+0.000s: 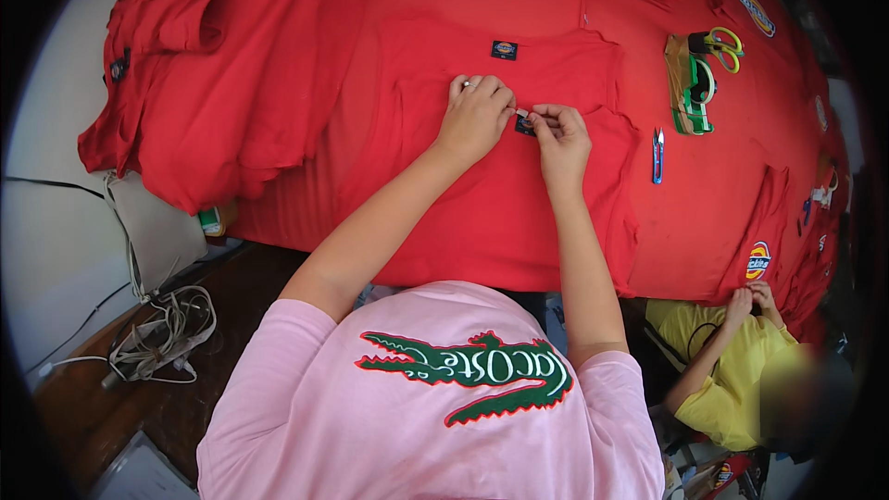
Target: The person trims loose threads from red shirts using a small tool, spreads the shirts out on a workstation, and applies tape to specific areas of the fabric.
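Note:
A red shirt (444, 176) lies flat on the red-covered table in front of me, with a small dark neck label (526, 126) near its upper middle. My left hand (479, 118) is bent over the cloth just left of the label, a ring on one finger, its thumb and fingertips pinched together. From the other side my right hand (564, 141) pinches at the label's upper edge. Between the fingertips of both hands shows a small pale tag (521, 113). Just beyond lies another red shirt (574, 48) with its own dark neck label (505, 50).
A heap of red shirts (231, 65) fills the table's left end. To the right lie blue thread snips (657, 157), yellow-green scissors (724, 48) and a green tape dispenser (694, 97). A person in yellow (732, 361) handles red cloth at lower right. Tangled cables (171, 329) lie lower left.

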`<state>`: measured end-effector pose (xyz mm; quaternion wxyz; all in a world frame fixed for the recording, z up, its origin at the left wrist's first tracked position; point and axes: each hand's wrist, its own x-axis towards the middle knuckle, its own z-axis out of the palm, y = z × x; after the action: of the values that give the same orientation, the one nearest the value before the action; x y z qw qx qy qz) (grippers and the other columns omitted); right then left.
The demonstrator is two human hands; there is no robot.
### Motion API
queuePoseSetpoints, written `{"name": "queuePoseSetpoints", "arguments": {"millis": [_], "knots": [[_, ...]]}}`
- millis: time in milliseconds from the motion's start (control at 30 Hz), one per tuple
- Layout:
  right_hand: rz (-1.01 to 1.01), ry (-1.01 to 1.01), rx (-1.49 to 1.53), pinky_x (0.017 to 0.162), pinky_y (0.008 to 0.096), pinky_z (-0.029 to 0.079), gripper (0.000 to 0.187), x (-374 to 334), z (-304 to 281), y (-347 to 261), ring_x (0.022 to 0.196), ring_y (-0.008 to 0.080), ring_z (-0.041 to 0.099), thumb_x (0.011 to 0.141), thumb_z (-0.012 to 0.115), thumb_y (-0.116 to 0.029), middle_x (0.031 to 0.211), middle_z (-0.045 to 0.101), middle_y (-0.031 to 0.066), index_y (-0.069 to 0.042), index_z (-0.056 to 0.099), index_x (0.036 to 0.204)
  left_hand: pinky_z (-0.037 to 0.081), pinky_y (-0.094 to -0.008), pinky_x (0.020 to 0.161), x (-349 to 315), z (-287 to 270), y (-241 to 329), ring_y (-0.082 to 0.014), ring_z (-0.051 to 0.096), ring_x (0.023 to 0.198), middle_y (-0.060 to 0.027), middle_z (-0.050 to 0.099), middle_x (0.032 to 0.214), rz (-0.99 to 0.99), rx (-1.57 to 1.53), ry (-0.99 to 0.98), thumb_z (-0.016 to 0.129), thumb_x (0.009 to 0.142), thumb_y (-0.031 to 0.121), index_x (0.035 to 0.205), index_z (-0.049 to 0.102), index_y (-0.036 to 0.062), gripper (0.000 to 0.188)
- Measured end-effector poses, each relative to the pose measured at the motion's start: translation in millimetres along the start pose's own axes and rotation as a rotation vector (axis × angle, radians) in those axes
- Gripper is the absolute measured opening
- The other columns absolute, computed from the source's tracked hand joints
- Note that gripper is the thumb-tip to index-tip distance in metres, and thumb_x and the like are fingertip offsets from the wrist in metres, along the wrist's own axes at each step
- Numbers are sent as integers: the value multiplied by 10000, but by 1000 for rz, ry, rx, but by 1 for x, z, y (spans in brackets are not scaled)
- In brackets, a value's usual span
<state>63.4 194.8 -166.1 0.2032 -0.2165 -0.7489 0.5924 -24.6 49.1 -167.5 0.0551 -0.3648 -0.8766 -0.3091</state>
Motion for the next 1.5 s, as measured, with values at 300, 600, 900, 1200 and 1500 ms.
{"name": "queuePoseSetpoints", "arguments": {"millis": [300,600,900,1200,1500], "knots": [[-106,-129,-23,690,262,565,155,12,-5,16,779,119,676,877,768,24,913,655,57,-7,778,1029,526,-286,822,15,0,-9,-116,659,904,-49,697,934,-470,-770,-253,696,956,2,1009,595,16,114],[-159,-227,-45,718,255,552,140,20,-11,12,782,128,666,878,745,48,936,665,52,-10,775,1001,542,-282,820,16,8,-13,-114,670,911,-57,693,931,-509,-771,-251,694,957,-3,1025,579,4,134],[0,245,243,745,219,519,122,-27,-107,15,845,69,613,986,699,-25,982,648,3,-20,652,1098,511,-314,1000,-28,-59,-53,-162,658,1115,-89,697,1152,-400,-788,238,702,972,36,1186,599,15,238],[90,158,-628,830,329,487,294,-223,-250,31,897,189,591,840,852,-106,953,607,76,3,646,1018,516,-264,770,-315,-157,-38,-103,621,862,-37,656,925,-927,-476,-39,781,949,199,1031,657,4,245],[246,-18,-434,809,299,488,188,-227,-291,40,865,168,600,857,777,-11,927,622,55,-25,618,957,507,-325,698,-330,-136,-1,-190,602,737,-117,641,889,-844,-148,230,786,916,196,1006,663,-45,285]]}}
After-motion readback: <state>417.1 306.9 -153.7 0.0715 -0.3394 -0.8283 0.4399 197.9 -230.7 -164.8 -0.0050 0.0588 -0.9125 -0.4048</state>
